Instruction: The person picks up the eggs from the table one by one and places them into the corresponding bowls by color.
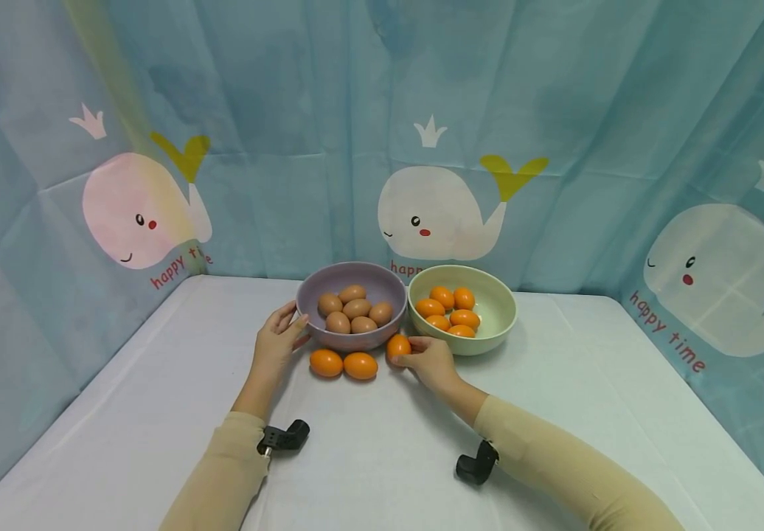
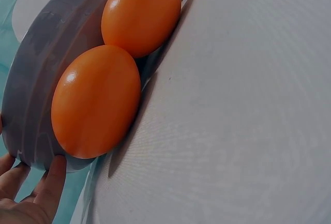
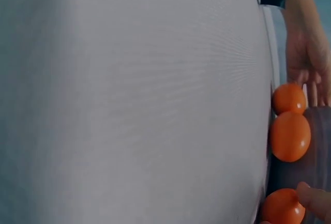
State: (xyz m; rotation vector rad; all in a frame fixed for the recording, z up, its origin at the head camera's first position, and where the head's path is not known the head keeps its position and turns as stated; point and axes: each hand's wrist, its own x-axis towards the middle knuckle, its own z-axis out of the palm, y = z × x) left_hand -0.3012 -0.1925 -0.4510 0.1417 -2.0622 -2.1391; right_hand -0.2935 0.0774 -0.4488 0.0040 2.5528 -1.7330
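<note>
A purple bowl (image 1: 349, 341) holds several brown eggs (image 1: 357, 308). My left hand (image 1: 276, 339) is at its left side, and in the left wrist view the extended fingertips (image 2: 56, 175) touch the bowl's outer wall. In front of that bowl, two glossy orange eggs (image 1: 326, 363) lie side by side on the white table. My right hand (image 1: 433, 363) pinches another orange egg (image 1: 398, 346) between thumb and fingers, just in front of where the bowls meet. The right wrist view shows only a fingertip and part of this egg (image 3: 283, 207).
A pale green bowl (image 1: 498, 324) with several orange eggs stands right of the purple one, close against it. Both bowls are near the back edge of the white table (image 1: 369, 457). Behind hangs a blue curtain (image 1: 302, 206) printed with whales.
</note>
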